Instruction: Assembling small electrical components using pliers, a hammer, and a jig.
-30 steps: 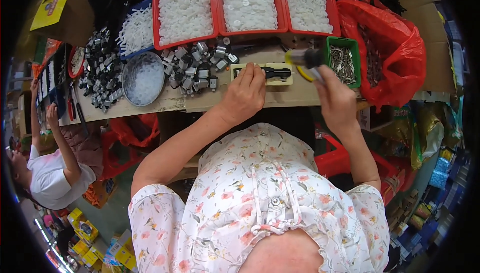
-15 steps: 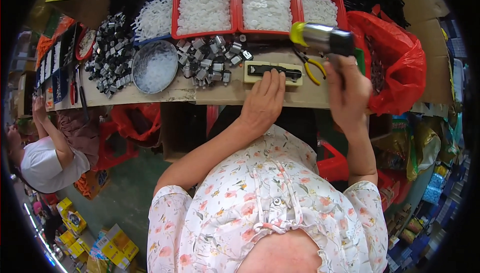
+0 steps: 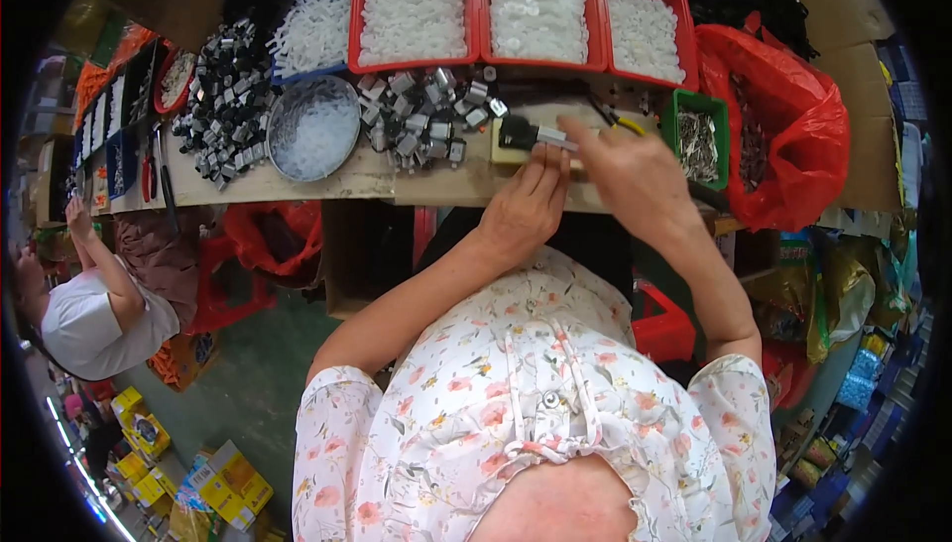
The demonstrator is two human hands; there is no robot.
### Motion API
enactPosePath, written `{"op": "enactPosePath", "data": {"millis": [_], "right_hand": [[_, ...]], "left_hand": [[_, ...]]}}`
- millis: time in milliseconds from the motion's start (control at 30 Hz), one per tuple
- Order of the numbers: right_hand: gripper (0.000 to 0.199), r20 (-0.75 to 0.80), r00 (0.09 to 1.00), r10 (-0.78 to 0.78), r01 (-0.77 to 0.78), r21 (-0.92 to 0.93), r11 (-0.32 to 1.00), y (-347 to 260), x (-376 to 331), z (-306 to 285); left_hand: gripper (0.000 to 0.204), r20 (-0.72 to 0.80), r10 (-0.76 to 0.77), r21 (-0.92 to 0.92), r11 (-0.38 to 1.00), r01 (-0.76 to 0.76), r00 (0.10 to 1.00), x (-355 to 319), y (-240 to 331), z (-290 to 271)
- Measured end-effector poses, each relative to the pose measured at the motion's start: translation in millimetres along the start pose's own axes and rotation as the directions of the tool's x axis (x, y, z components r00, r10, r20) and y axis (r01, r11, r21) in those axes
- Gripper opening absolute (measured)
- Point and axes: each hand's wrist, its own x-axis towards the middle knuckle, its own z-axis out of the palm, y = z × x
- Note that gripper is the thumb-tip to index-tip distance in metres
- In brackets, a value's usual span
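My left hand (image 3: pixel 524 207) lies with its fingers pressed together on the front of a pale block-shaped holder (image 3: pixel 508 156), at the long black part lying in it; most of that part is hidden now. My right hand (image 3: pixel 643 183) is closed round a hammer, blurred by motion. Its dark head (image 3: pixel 516 132) is down over the left end of the holder, with a shiny metal stretch between head and fingers. Yellow-handled pliers (image 3: pixel 627 123) lie just behind my right hand.
Red trays (image 3: pixel 479 16) of white plastic parts line the back. Metal-and-black pieces (image 3: pixel 412 130) are heaped beside a round bowl (image 3: pixel 270 135). At right stand a green box (image 3: pixel 675 135) of metal pins and a red bag (image 3: pixel 813 145). Another person (image 3: pixel 94 319) sits far left.
My right hand has swung the hammer down and left onto the holder. The green box shows more fully now. My left hand has stayed at the holder.
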Motion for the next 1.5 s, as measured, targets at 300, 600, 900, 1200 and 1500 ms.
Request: {"op": "enactPosePath", "data": {"millis": [300, 600, 900, 1200, 1500], "right_hand": [[0.039, -0.039, 0.999, 0.005, -0.003, 0.037, 0.999, 2, -1, -1], [0.037, -0.105, 0.974, 0.2, -0.192, 0.078, 0.978, 12, -30, 11], [0.042, -0.03, 0.981, 0.192, -0.192, 0.006, 0.981, 7, -44, 10], [0.038, -0.248, 0.949, 0.194, -0.173, 0.104, 0.979, 14, -48, 10], [0.044, -0.305, 0.911, 0.277, -0.233, 0.174, 0.957, 27, -59, 3]], "left_hand": [[0.048, 0.025, -0.001, -0.098, 0.995, 0.003, 1.0, -3, -7, -7], [0.041, -0.005, -0.126, -0.17, 0.978, 0.124, 0.992, -19, -19, -23], [0.035, -0.053, -0.162, -0.223, 0.964, 0.147, 0.985, -2, -26, -28], [0.034, -0.047, -0.084, -0.216, 0.974, 0.072, 0.995, 14, -22, -11], [0.03, -0.045, -0.026, -0.159, 0.987, 0.019, 0.999, 20, -27, -7]]}}
